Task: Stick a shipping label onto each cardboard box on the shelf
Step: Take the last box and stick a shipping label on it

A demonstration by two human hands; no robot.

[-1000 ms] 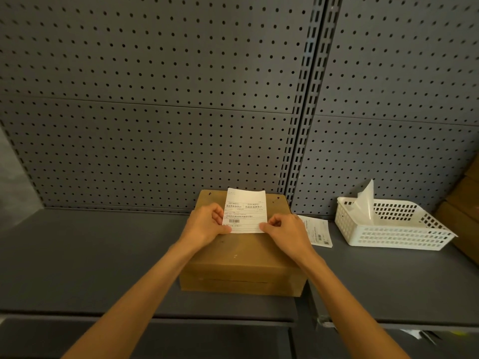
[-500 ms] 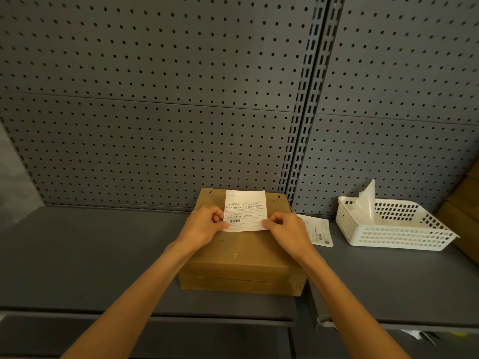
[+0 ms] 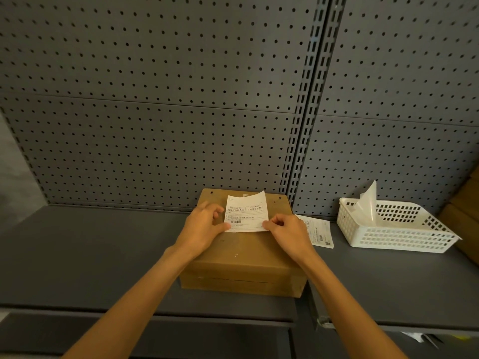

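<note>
One spare label (image 3: 317,233) beside white basket (image 3: 399,233)

Left of the left hand (image 3: 203,230) the grey shelf (image 3: 90,255) lies bare and open. Just beyond both hands the pegboard wall (image 3: 181,125) closes off the back. Under them the cardboard box (image 3: 243,265) fills the middle. Right of the right hand (image 3: 287,234) a loose paper slip (image 3: 317,230) lies flat, then a white basket (image 3: 396,234), with bare shelf in front of the basket.
</note>
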